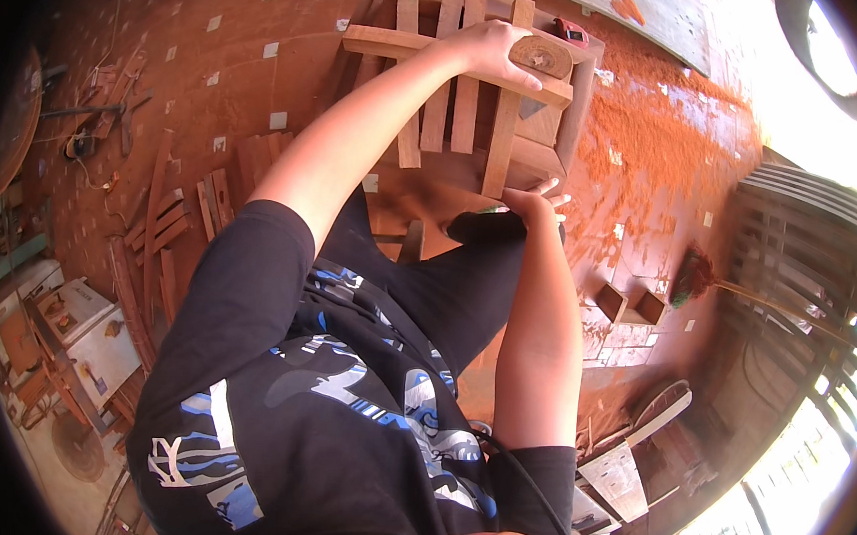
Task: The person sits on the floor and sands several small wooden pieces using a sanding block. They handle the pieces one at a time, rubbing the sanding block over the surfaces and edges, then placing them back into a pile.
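Observation:
Several wooden slats lie side by side under a long wooden crossbar (390,43), on a low wooden workbench (580,106). My left hand (488,53) is closed over this crossbar where it meets the rightmost slat (503,136); the thumb points right and some fingertips are hidden. Beside the thumb sits a round wood piece (541,56) with ring marks. My right hand (537,199) is at the near end of the rightmost slat, its fingers stretched out and apart. A small grey triangular piece (531,107) shows below the crossbar.
A red tape measure (571,32) lies on the bench's far corner. Orange sawdust (649,134) covers the floor at right, near a broom (695,276) and a small wooden box frame (630,305). Loose wood strips (164,225) lie at left, and a slatted wooden stack (798,238) stands far right.

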`<act>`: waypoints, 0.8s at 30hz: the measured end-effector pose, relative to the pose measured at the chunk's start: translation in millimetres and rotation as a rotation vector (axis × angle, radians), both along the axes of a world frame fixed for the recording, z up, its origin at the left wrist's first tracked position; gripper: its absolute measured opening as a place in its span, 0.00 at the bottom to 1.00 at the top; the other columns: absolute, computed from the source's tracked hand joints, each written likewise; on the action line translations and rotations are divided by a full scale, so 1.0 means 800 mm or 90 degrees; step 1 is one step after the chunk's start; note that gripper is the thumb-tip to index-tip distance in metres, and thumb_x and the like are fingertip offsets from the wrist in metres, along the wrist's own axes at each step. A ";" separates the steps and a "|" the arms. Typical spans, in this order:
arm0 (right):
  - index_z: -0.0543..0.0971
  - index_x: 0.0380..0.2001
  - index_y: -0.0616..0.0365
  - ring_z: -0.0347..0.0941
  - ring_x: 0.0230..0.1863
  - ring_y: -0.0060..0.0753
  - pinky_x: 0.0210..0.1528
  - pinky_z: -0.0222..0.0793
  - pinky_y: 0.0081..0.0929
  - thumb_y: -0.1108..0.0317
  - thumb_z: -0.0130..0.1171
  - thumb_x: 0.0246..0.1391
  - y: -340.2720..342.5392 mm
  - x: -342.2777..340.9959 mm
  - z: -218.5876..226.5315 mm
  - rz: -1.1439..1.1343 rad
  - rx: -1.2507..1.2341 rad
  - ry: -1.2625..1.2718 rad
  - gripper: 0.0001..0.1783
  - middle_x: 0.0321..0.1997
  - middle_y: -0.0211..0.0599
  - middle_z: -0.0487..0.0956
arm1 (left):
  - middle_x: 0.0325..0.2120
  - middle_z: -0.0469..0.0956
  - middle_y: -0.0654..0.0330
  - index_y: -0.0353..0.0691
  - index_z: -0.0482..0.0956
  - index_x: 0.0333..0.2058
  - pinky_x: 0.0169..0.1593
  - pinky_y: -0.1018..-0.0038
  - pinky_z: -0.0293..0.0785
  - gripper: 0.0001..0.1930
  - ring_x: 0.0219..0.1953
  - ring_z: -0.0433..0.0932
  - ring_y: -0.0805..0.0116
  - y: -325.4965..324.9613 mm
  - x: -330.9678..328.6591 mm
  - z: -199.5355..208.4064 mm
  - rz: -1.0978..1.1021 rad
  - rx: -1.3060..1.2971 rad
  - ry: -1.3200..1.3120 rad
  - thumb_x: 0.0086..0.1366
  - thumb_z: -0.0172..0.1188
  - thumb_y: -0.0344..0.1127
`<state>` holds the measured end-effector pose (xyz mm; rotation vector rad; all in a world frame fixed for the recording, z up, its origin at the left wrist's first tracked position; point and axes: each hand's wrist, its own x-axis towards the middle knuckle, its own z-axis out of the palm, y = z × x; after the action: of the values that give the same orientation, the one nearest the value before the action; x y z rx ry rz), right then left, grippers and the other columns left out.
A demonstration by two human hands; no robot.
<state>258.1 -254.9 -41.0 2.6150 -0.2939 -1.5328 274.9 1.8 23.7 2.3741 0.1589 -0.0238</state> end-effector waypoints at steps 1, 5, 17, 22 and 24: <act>0.19 0.76 0.39 0.20 0.82 0.64 0.81 0.27 0.55 0.17 0.66 0.35 0.001 0.001 0.002 -0.005 0.004 0.003 0.85 0.81 0.48 0.14 | 0.53 0.80 0.42 0.29 0.75 0.60 0.61 0.61 0.75 0.52 0.57 0.80 0.50 0.000 0.003 -0.003 0.012 0.046 -0.014 0.48 0.75 0.68; 0.19 0.76 0.39 0.19 0.82 0.65 0.81 0.26 0.56 0.16 0.67 0.32 -0.003 0.003 0.006 -0.017 0.019 0.016 0.87 0.81 0.48 0.14 | 0.46 0.81 0.45 0.30 0.78 0.57 0.56 0.59 0.77 0.49 0.52 0.81 0.49 0.006 0.017 -0.014 0.059 0.169 -0.079 0.53 0.69 0.72; 0.19 0.76 0.39 0.19 0.82 0.65 0.81 0.26 0.56 0.16 0.67 0.33 0.001 0.000 0.002 0.006 -0.007 0.028 0.86 0.81 0.48 0.14 | 0.38 0.84 0.55 0.42 0.86 0.43 0.50 0.59 0.79 0.19 0.45 0.82 0.54 0.012 0.018 -0.031 0.034 0.207 -0.223 0.67 0.65 0.52; 0.19 0.76 0.38 0.19 0.82 0.65 0.81 0.25 0.56 0.17 0.67 0.33 -0.002 -0.001 -0.001 -0.009 0.000 0.022 0.86 0.81 0.47 0.14 | 0.32 0.84 0.58 0.42 0.86 0.40 0.41 0.63 0.82 0.15 0.37 0.84 0.57 0.018 0.024 -0.040 0.087 0.201 -0.422 0.67 0.64 0.48; 0.19 0.76 0.37 0.20 0.82 0.65 0.81 0.25 0.56 0.17 0.67 0.34 -0.001 0.002 -0.005 -0.005 0.015 0.004 0.86 0.81 0.46 0.14 | 0.31 0.85 0.59 0.43 0.86 0.40 0.42 0.63 0.83 0.15 0.38 0.84 0.60 0.031 0.033 -0.048 0.154 0.223 -0.451 0.68 0.64 0.48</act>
<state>259.7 -256.0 -44.9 2.6288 -0.2880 -1.5560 301.5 26.9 -14.8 2.5297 0.1087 1.0151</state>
